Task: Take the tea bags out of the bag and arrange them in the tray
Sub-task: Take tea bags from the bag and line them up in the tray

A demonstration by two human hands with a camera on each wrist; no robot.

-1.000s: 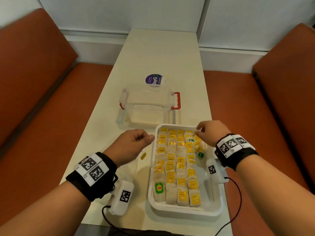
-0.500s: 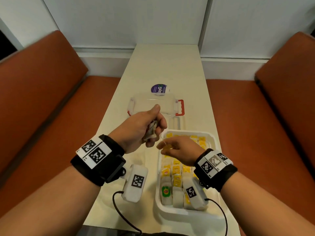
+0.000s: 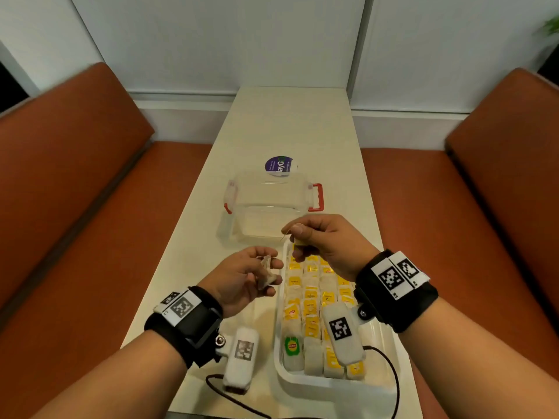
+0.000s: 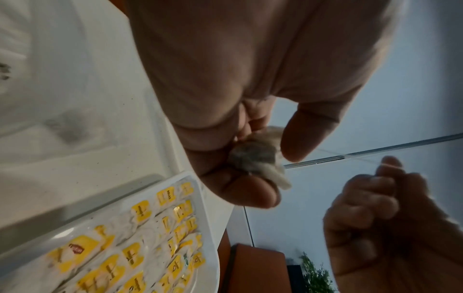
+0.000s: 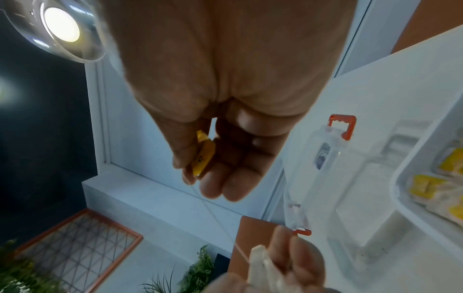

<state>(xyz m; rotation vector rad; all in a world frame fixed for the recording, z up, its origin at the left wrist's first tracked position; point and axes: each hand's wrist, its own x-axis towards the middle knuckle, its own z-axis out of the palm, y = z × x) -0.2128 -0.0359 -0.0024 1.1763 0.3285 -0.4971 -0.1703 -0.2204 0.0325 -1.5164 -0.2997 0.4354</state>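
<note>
Left hand (image 3: 242, 278) pinches one tea bag (image 3: 267, 275) between thumb and fingers, in the air just left of the tray (image 3: 279, 362). Bag's long axis runs roughly near-to-far, slightly tilted. Right hand (image 3: 325, 243) grip is closed on the yellow tag (image 5: 203, 156), held above the tray's far end. String (image 5: 218, 220) is stretched taut between tag and bag, running diagonally up and away from the bag. Tray is on the counter (image 3: 287, 122), filled with rows of tea bags, yellow tags up. Clear container with red latches (image 3: 269, 207) sits just beyond the tray.
</note>
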